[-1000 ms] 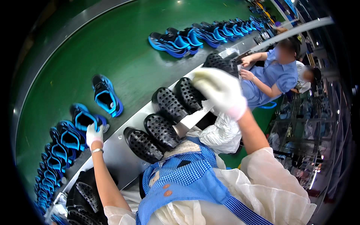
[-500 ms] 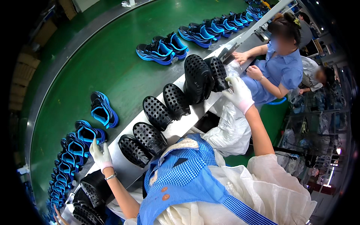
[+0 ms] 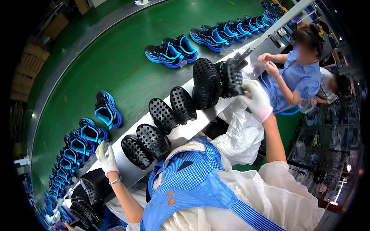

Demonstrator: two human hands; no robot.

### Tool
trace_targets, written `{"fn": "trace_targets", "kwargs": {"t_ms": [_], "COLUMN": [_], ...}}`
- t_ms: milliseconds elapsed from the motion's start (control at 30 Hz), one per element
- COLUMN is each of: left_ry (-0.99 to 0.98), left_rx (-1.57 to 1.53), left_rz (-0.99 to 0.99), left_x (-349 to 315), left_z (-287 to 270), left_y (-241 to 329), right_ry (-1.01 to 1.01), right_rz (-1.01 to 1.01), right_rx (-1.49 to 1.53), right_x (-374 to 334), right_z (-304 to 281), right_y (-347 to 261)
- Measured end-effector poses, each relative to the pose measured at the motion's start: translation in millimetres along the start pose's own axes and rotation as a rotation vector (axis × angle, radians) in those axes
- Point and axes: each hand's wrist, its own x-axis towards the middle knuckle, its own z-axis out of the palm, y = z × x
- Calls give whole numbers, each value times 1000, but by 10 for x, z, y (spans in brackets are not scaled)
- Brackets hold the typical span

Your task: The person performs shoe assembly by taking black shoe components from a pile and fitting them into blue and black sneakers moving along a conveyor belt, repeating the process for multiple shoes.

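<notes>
My right hand (image 3: pixel 256 99), in a white glove, grips the near end of a black perforated shoe form (image 3: pixel 232 78) on the right. That form is tilted so that its side shows. Just left of it a larger black form (image 3: pixel 206 82) stands upright on the white ledge (image 3: pixel 188 133). More forms lie along the ledge, one (image 3: pixel 182 102) in the middle and a pair, including this one (image 3: pixel 153 140), closer to me. My left hand (image 3: pixel 106 156), gloved too, hangs over the ledge's left part with fingers apart and nothing in them, close to the row of blue-and-black sneakers (image 3: pixel 92 131).
A green conveyor belt (image 3: pixel 142 82) curves beyond the ledge, carrying sneakers such as a lone one (image 3: pixel 108 109) and a pair (image 3: pixel 171 52). Black forms (image 3: pixel 92 188) are heaped at the lower left. To the right sits a co-worker in blue (image 3: pixel 291 77); white plastic sheeting (image 3: pixel 243 133) hangs below the ledge.
The form in my right hand has turned and shifted slightly right with the hand. My left hand has hardly moved. The co-worker's hands have come up and closer together.
</notes>
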Motion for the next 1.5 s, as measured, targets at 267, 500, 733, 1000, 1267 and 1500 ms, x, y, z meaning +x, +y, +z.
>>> {"fn": "trace_targets", "kwargs": {"t_ms": [267, 500, 733, 1000, 1267, 1500], "left_ry": [-16, -712, -514, -229, -459, -128], "left_rx": [-476, -1393, -1574, -1502, -1116, -118], "left_rz": [75, -17, -265, -346, -369, 267], "left_x": [103, -42, -101, 154, 575, 915], "left_z": [-74, -373, -362, -266, -100, 406], "left_y": [253, 1114, 596, 160, -79, -425], "right_ry": [173, -374, -685, -775, -798, -989], "right_rz": [-258, -751, -604, -573, -260, -176], "right_rx": [268, 586, 692, 301, 267, 75], "right_x": [248, 432, 364, 499, 887, 1444], "right_z": [-197, 723, 1422, 1902, 2294, 2677], "right_y": [-1185, -2538, -3197, -3646, -3710, -3648]}}
